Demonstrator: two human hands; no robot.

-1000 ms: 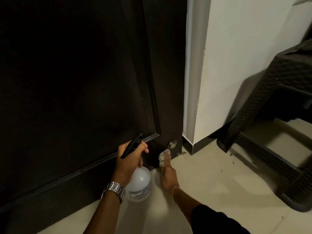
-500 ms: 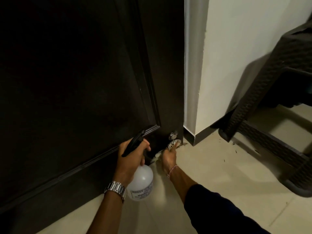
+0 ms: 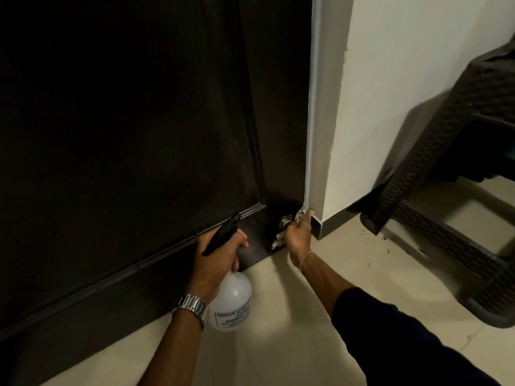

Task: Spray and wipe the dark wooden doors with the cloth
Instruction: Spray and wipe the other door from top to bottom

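My right hand (image 3: 298,238) presses a bunched cloth (image 3: 302,212) against the bottom corner of the dark wooden door (image 3: 125,129), fingers curled around it, just beside a small metal door stopper (image 3: 286,220) and the pale door frame (image 3: 315,135). My left hand (image 3: 220,257) grips the neck of the spray bottle (image 3: 232,299), whose black nozzle points at the door's lower rail. A steel watch (image 3: 192,305) sits on that wrist. A dark woven chair (image 3: 459,162) stands on the tiled floor (image 3: 306,344) to the right.

- The left hand (image 3: 216,256) grips a translucent spray bottle (image 3: 232,300) by its black trigger head, low beside the dark door (image 3: 125,121).
- The right hand (image 3: 298,237) presses a cloth (image 3: 302,213) against the door's bottom corner, by the pale frame (image 3: 316,107).
- A dark woven chair (image 3: 457,151) stands on the tiled floor (image 3: 306,316).
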